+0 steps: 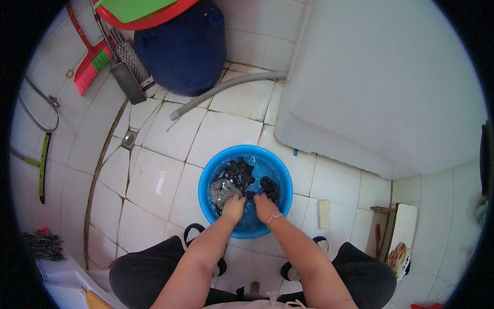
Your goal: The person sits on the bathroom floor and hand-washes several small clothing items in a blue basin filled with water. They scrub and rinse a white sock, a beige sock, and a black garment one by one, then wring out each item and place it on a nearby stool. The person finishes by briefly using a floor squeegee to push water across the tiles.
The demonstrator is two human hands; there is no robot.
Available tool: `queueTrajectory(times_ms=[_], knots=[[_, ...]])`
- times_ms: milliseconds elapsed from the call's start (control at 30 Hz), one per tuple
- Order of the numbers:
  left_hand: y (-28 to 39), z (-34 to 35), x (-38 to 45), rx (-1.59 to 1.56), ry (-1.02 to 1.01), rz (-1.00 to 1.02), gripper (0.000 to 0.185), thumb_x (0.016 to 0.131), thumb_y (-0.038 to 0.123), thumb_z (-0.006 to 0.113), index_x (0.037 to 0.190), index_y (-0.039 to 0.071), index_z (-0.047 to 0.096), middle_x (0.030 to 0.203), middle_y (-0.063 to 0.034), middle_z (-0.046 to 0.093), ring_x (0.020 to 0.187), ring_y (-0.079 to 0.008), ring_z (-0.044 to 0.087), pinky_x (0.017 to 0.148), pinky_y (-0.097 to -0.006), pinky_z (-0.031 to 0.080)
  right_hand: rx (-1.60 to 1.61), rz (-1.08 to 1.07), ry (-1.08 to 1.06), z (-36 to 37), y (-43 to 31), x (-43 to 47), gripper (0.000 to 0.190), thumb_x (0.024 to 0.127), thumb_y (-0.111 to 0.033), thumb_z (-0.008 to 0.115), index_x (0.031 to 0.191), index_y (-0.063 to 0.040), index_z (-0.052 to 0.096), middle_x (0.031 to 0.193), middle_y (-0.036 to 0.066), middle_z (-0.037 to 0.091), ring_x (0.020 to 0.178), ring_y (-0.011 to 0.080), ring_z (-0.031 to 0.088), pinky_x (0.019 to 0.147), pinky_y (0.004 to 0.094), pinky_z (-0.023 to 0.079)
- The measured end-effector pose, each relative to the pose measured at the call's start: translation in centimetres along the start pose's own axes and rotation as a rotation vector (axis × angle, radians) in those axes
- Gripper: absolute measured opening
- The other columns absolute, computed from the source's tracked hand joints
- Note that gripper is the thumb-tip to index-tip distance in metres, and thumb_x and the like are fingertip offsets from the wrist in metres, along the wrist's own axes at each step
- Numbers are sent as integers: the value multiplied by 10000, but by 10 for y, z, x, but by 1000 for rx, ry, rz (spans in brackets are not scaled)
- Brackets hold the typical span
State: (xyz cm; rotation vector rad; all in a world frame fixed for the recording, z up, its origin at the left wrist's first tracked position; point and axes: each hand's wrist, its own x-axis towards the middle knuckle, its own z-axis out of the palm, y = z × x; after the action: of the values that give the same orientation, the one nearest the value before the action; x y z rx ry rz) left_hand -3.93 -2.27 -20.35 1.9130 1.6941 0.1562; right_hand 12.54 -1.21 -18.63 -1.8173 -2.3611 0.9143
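Note:
In front of me a round blue plastic basin [204, 174] stands on the tiled floor with water in it. My left hand [234, 208] and my right hand [266, 207] are down inside it, close together, with their fingers closed on a dark wet cloth [251, 195] that spans the gap between them. A grey cloth [222, 193] lies against my left hand. Beyond it a bunched dark cloth [237, 172] rises out of the water. More dark fabric [270, 187] shows just past my right hand; whether it joins the held piece I cannot tell. My fingertips are partly hidden.
A pale bar [323, 214], probably soap, lies right of the basin. A large white appliance [370, 85] stands far right, a grey hose [227, 85] beside it. Back left are a dark blue barrel [179, 58] and a broom [92, 63]. A floor drain [129, 139] lies left.

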Motion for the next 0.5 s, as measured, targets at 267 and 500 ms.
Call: queueTrajectory(times_ms=[267,500], knots=[[-13,1,-4,-328,270,-261,404,780,21,609,1171,83,529,1168,-230,527,1039,-421,559,887,-468,472,294,79,-26,-55,1,20,227,801,-50,517,965,-68,673,1061,186,650,983,341,626,869,422,487],[-15,-3,-11,-206,176,-284,476,749,53,648,1190,133,487,1109,-238,549,1015,-424,573,871,-481,477,631,43,-131,-198,-35,8,187,799,-136,648,973,-70,626,941,85,644,885,197,595,802,316,482]])
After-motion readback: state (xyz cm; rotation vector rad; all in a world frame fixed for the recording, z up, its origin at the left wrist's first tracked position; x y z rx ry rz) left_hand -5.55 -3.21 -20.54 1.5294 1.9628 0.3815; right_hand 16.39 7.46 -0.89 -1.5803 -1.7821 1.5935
